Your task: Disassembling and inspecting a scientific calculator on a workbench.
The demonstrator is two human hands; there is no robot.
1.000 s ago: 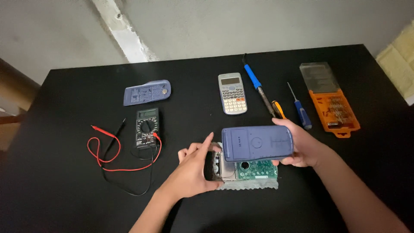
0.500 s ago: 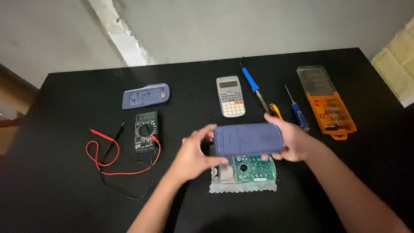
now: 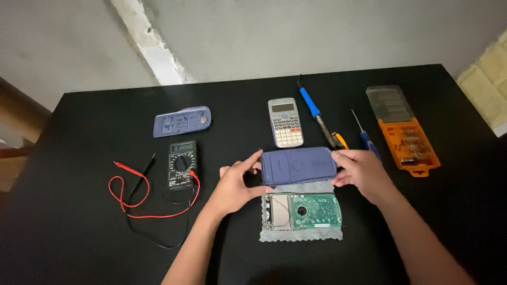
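Cover (image 3: 299, 165) pinched between both hands' fingers (image 3: 254, 158) (lengthwise).

Matt blue plastic back cover (image 3: 299, 165), smooth with moulded ribs, held over glossy green circuit board (image 3: 302, 210) with bright metal solder points, on a rough grey cloth (image 3: 301, 234) with frayed edges. Matt black table (image 3: 79, 232); multimeter (image 3: 181, 165) in dull black plastic, leads (image 3: 138, 203) in shiny red and black rubbery sheath. Translucent orange plastic bit case (image 3: 407, 142), silver-grey plastic calculator (image 3: 285, 122).
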